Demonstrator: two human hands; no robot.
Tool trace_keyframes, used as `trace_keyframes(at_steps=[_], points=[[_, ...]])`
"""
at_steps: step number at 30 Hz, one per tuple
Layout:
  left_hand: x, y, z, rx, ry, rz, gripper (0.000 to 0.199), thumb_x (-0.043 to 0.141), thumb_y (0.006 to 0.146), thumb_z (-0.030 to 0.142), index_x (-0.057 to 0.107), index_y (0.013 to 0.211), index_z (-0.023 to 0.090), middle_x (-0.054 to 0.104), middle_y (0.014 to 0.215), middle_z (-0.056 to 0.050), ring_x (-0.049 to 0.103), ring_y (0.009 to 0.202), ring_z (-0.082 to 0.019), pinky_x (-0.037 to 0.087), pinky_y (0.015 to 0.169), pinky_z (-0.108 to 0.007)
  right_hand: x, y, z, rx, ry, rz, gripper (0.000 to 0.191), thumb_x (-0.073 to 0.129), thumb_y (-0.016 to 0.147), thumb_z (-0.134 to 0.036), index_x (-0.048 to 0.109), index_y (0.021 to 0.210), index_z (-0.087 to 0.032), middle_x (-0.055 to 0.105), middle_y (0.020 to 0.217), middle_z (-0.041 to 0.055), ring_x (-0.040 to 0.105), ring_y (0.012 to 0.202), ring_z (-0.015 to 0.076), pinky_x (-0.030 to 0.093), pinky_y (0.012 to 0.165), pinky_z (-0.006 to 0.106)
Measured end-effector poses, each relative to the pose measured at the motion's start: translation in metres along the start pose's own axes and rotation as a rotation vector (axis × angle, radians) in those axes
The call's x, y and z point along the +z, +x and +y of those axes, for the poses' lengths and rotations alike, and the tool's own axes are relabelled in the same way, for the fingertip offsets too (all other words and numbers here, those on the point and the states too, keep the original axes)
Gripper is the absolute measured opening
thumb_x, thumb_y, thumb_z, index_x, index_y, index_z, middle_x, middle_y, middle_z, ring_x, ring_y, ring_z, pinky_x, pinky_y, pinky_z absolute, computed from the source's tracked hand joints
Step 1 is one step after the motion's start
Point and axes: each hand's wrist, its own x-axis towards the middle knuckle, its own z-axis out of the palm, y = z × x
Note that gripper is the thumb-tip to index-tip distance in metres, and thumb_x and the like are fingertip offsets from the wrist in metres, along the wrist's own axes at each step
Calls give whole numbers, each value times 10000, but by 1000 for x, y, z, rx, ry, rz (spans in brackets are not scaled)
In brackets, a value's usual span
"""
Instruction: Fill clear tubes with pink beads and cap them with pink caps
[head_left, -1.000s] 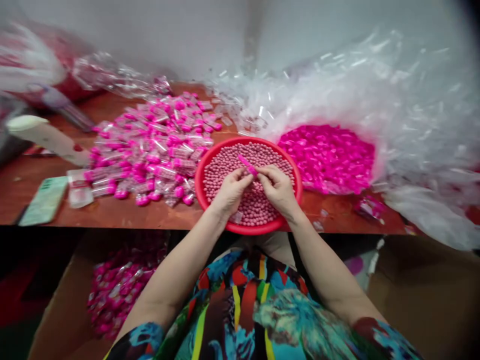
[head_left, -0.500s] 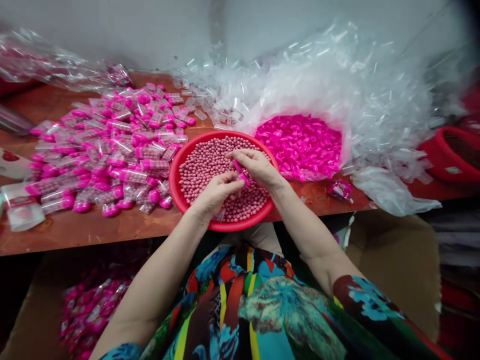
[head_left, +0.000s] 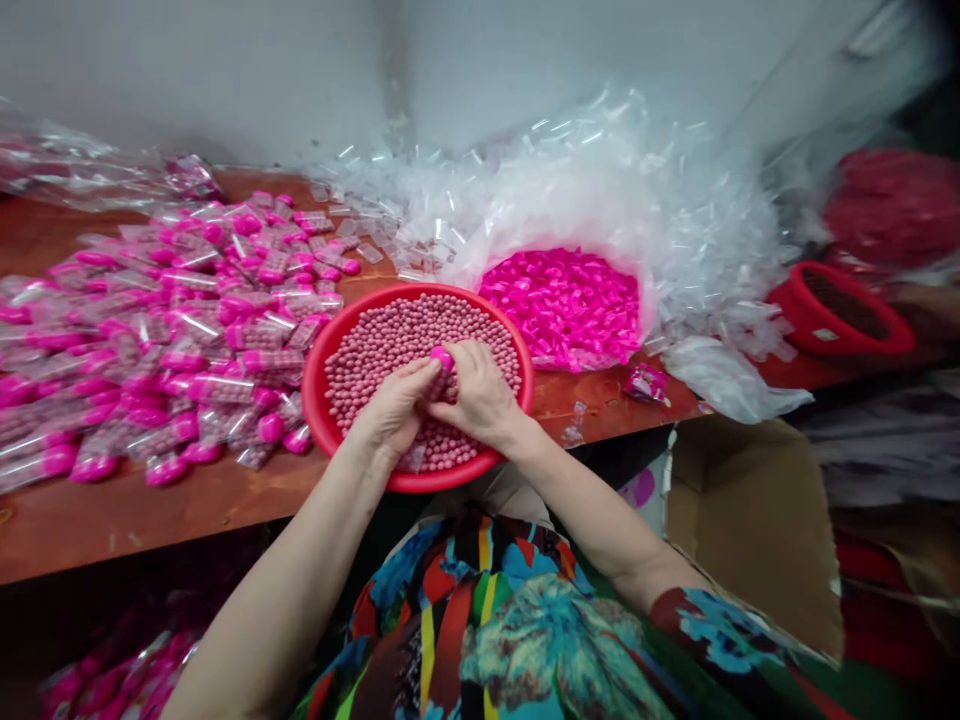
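Over a red basin (head_left: 318, 395) of small pink balls (head_left: 397, 330), my two hands meet. A bright pink cap (head_left: 442, 357) shows between the fingertips; the clear container under it is mostly hidden. My left hand (head_left: 396, 408) is closed around the lower part of this container. Wrapped over its other side, my right hand (head_left: 484, 400) presses near the cap with curled fingers. Left of the basin lies a heap of clear containers with pink caps (head_left: 202, 330), many with balls inside. A white plastic bag to the right holds loose pink caps (head_left: 562, 308).
Clear empty containers (head_left: 697, 215) pile up behind on the wooden table (head_left: 187, 515). A red tub (head_left: 817, 315) of brown contents and a crumpled bag (head_left: 731, 378) sit right. Below are an open cardboard box (head_left: 750, 530) and pink packs (head_left: 127, 670).
My hands have closed together; the pink cap, earlier in my right fingers, now sits upright between both hands. The view has turned slightly right.
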Motion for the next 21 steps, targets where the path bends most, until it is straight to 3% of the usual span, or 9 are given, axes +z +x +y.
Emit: trace_keyframes(at_steps=[5,9,13,16,21], points=[[0,-3,-5,144,336,-24,236,800,796,328,792,977,176,763,974,-74,674,927,-236,552,883,-369,2,2,2,-13,-19,0,466,765,879,-394,654,1212,-87,670,1140,188,594,1103,271,515,1050,397],[4,-5,-8,355,605,67,403,824,712,297,764,1087,160,750,1070,-50,638,1044,-248,474,1017,-376,3,0,5,6,-44,5,488,742,892,-348,644,1270,-55,653,1206,229,584,1166,287,483,1098,412],[4,-8,-7,231,458,-94,404,768,800,457,758,1034,128,748,994,-65,641,951,-226,493,918,-349,7,-2,8,-53,11,6,624,735,882,-325,556,1418,-61,573,1419,236,510,1358,275,434,1178,400],[2,-9,-6,134,318,-127,441,813,755,531,757,918,125,735,893,-75,635,902,-227,498,858,-345,7,-4,11,-81,71,-8,632,724,876,-308,534,1435,-83,605,1382,211,538,1322,256,446,1167,386],[-1,-9,-7,149,335,-129,428,812,758,549,729,818,133,698,786,-56,617,853,-215,500,808,-333,2,-6,9,-43,23,-13,588,772,846,-357,595,1343,-100,636,1274,202,559,1219,290,463,1102,428]])
